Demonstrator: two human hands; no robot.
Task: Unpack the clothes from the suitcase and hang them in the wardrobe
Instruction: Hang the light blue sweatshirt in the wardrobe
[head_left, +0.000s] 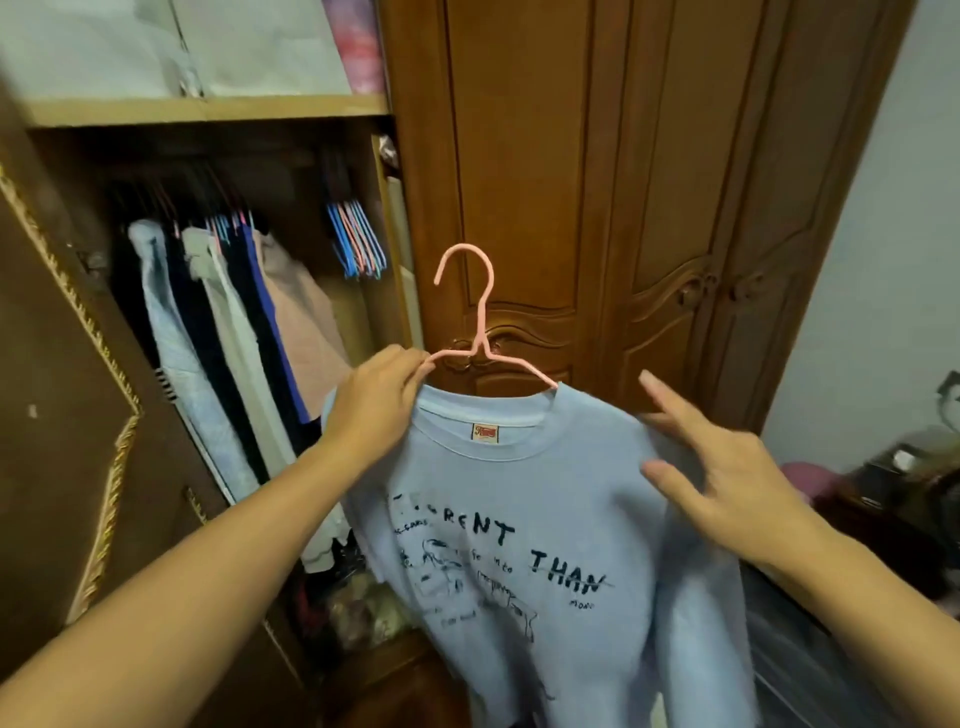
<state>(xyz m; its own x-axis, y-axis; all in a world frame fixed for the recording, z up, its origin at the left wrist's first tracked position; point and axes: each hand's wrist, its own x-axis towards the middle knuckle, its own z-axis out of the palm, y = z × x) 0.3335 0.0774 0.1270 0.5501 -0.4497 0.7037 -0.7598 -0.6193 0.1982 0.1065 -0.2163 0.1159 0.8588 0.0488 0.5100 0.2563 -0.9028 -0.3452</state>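
A person's right hand, fingers spread and straight, hovers at the shoulder of a light blue printed T-shirt, while the left hand pinches the left arm of the pink hanger carrying it, held up before the closed wooden door; beyond, to the left, clothes and spare hangers hang inside the open wardrobe

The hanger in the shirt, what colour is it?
Pink; the hanger shows clearly in the head view.
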